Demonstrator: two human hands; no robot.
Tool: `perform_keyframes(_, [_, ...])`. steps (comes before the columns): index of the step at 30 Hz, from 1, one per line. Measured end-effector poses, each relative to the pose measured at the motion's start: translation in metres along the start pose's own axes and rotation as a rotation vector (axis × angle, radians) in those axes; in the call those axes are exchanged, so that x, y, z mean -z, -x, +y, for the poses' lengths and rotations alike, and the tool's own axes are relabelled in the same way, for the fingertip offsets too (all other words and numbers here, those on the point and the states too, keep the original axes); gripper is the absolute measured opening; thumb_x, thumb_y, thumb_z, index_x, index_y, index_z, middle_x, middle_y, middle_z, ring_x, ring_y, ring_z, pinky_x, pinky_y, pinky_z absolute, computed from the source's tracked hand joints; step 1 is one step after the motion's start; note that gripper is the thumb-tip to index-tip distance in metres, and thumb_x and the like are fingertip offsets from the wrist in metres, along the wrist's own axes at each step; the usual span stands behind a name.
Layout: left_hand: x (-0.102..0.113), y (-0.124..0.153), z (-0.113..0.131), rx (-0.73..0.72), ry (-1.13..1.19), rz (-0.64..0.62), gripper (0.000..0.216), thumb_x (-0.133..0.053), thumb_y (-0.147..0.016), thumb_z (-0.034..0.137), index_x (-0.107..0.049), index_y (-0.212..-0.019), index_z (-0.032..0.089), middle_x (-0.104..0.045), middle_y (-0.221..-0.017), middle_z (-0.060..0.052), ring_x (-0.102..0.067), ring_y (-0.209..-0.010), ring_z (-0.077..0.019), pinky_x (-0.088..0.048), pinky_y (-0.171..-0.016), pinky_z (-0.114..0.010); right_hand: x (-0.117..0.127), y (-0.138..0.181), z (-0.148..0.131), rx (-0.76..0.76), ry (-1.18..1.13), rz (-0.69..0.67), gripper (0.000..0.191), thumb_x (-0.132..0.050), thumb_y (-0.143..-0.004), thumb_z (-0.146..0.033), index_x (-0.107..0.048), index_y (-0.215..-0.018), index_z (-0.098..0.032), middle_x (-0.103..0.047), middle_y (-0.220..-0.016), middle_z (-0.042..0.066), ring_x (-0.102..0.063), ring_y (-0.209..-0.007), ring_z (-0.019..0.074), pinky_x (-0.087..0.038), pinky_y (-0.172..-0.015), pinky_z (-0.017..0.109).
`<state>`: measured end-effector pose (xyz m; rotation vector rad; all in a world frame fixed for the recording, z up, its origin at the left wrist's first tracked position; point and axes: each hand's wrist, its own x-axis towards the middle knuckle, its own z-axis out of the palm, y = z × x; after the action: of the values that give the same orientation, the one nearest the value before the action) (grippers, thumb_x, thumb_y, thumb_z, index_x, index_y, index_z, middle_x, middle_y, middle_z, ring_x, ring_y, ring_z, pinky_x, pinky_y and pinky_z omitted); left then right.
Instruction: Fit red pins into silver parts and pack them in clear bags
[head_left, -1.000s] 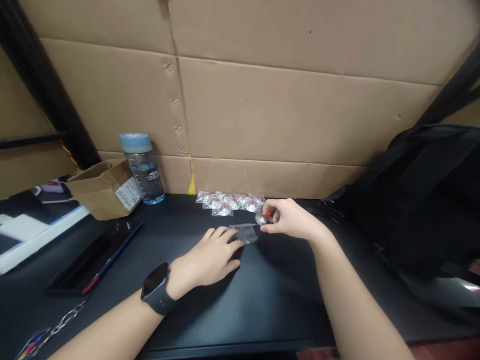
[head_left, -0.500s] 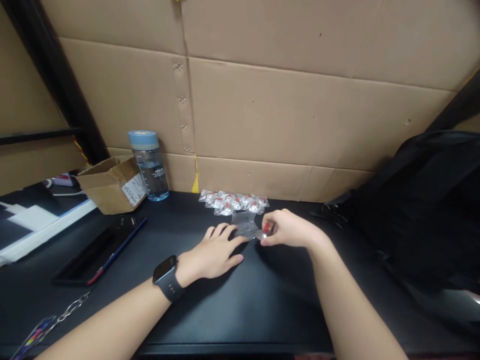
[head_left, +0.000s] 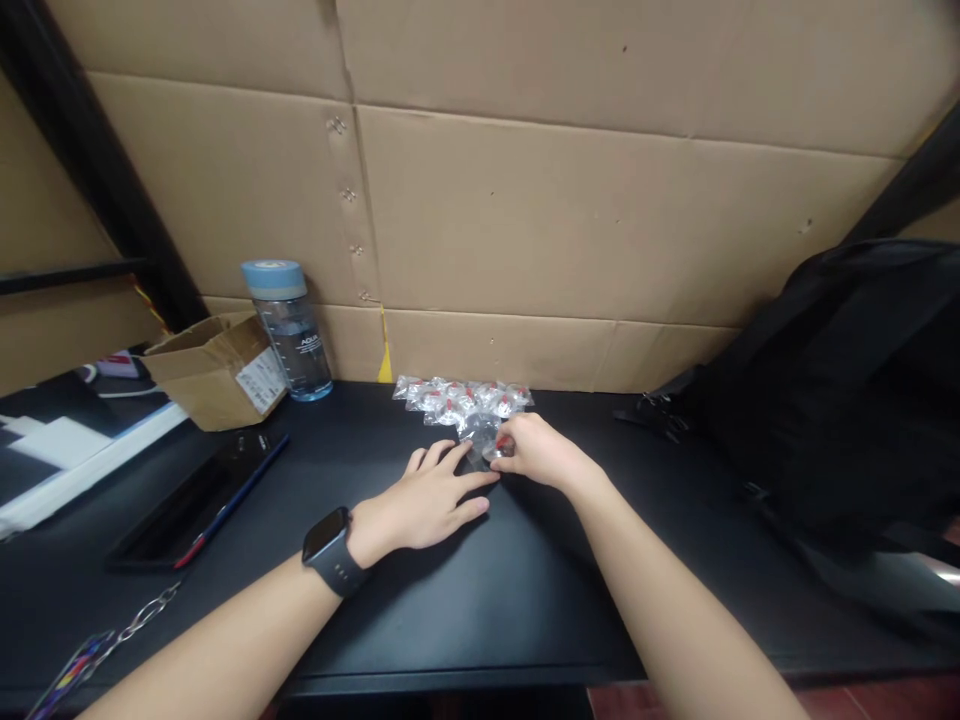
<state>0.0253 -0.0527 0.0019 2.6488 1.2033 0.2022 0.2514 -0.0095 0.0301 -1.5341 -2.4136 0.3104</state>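
Note:
Between my right thumb and fingers is a small clear suction cup [head_left: 493, 453] with a red part on it. My right hand [head_left: 544, 450] pinches it from the right, over or inside a clear plastic bag [head_left: 476, 430]; I cannot tell which. My left hand [head_left: 431, 500] lies palm down with fingers spread, its fingertips on the near left edge of the bag. A black watch [head_left: 328, 537] is strapped to that wrist. Just beyond the bag, several bagged suction cups [head_left: 448, 408] with red parts lie close together in rows.
Left on the black table [head_left: 465, 610] are a tablet-like device [head_left: 199, 500], a cardboard box [head_left: 214, 370], a water bottle [head_left: 292, 340] and a lanyard with a metal clip [head_left: 142, 620]. A black backpack [head_left: 847, 420] fills the right side. Behind stands a cardboard wall [head_left: 525, 220].
My right hand has moved left with the suction cup, from beside the bag's right edge to over the bag. My left hand stays nearly in place. The view has shifted slightly.

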Motion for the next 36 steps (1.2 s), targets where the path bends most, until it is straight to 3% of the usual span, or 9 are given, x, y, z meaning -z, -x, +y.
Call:
perform_keyframes(6, [0.003,0.0,0.002,-0.017,-0.012,-0.009,0.047,-0.035,-0.102,0.06,-0.047,-0.147,0.05,-0.034,-0.164,-0.006,-0.028,-0.147,-0.0429,-0.031,-0.11,-0.064,-0.003,-0.003,0.007,0.057,-0.16,-0.089,0.024,-0.078,-0.073,-0.012,-0.074,-0.095,-0.019,-0.07,-0.079,0.0,-0.064,-0.069,0.0144,-0.045,-0.063,0.023])
perform_keyframes(13, [0.003,0.002,0.003,-0.028,-0.014,0.002,0.048,-0.038,-0.102,0.059,-0.047,-0.148,0.047,-0.029,-0.166,-0.009,-0.027,-0.149,-0.0431,-0.031,-0.111,-0.064,-0.014,-0.011,0.005,0.033,0.101,0.193,0.036,-0.087,-0.074,-0.028,-0.07,-0.105,-0.03,-0.068,-0.113,0.003,-0.065,-0.1,0.0222,-0.046,-0.074,0.027])
perform_keyframes(18, [0.003,0.003,0.004,-0.031,-0.026,0.008,0.048,-0.04,-0.101,0.058,-0.049,-0.147,0.046,-0.027,-0.167,-0.008,-0.026,-0.149,-0.0435,-0.03,-0.111,-0.064,-0.026,-0.02,0.009,0.01,0.133,0.248,0.026,-0.082,-0.081,-0.034,-0.068,-0.103,-0.028,-0.068,-0.111,0.004,-0.065,-0.103,0.0237,-0.048,-0.079,0.03])
perform_keyframes(23, [0.008,0.005,0.003,-0.051,-0.024,0.031,0.046,-0.042,-0.1,0.059,-0.056,-0.142,0.044,-0.039,-0.161,-0.009,-0.028,-0.148,-0.0425,-0.03,-0.111,-0.063,-0.032,-0.023,0.003,0.0,0.128,0.32,0.018,-0.071,-0.089,-0.03,-0.066,-0.105,-0.025,-0.067,-0.112,0.007,-0.064,-0.101,0.0241,-0.048,-0.077,0.031])
perform_keyframes(26, [0.017,0.004,-0.004,-0.091,0.004,0.021,0.042,-0.049,-0.098,0.059,-0.059,-0.136,0.045,-0.052,-0.151,-0.005,-0.033,-0.144,-0.0408,-0.031,-0.11,-0.061,-0.027,-0.022,0.006,0.149,-0.013,0.236,0.027,-0.076,-0.082,-0.021,-0.067,-0.107,-0.024,-0.065,-0.112,0.006,-0.062,-0.103,0.0226,-0.049,-0.082,0.03])
perform_keyframes(29, [0.025,0.002,-0.012,-0.087,0.048,0.036,0.052,-0.057,-0.093,0.057,-0.051,-0.143,0.042,-0.061,-0.141,-0.004,-0.041,-0.137,-0.0378,-0.033,-0.108,-0.056,-0.016,-0.019,0.018,0.317,-0.187,0.108,0.03,-0.084,-0.076,-0.028,-0.071,-0.102,-0.022,-0.065,-0.105,0.004,-0.062,-0.096,0.02,-0.049,-0.085,0.03])
perform_keyframes(32, [0.026,-0.001,-0.017,-0.045,0.012,0.095,0.061,-0.063,-0.088,0.056,-0.05,-0.144,0.036,-0.064,-0.132,-0.008,-0.049,-0.126,-0.0356,-0.036,-0.102,-0.051,-0.007,-0.016,0.03,0.335,-0.281,0.071,0.015,-0.076,-0.086,-0.034,-0.076,-0.095,-0.022,-0.065,-0.107,0.006,-0.063,-0.096,0.0192,-0.05,-0.087,0.032])
perform_keyframes(34, [0.021,-0.004,-0.018,-0.042,-0.031,0.123,0.053,-0.065,-0.088,0.054,-0.058,-0.136,0.034,-0.064,-0.128,-0.008,-0.052,-0.12,-0.0337,-0.037,-0.098,-0.048,-0.006,-0.016,0.034,0.335,-0.282,0.038,0.011,-0.068,-0.09,-0.022,-0.078,-0.094,-0.023,-0.065,-0.115,0.006,-0.063,-0.102,0.0194,-0.049,-0.093,0.034])
perform_keyframes(36, [0.013,-0.007,-0.017,-0.042,-0.063,0.159,0.041,-0.063,-0.09,0.05,-0.064,-0.127,0.032,-0.064,-0.124,-0.008,-0.053,-0.118,-0.0323,-0.037,-0.095,-0.046,-0.008,-0.016,0.034,0.33,-0.238,0.02,0.025,-0.062,-0.085,-0.006,-0.079,-0.092,-0.023,-0.064,-0.118,0.006,-0.063,-0.106,0.0196,-0.047,-0.098,0.035])
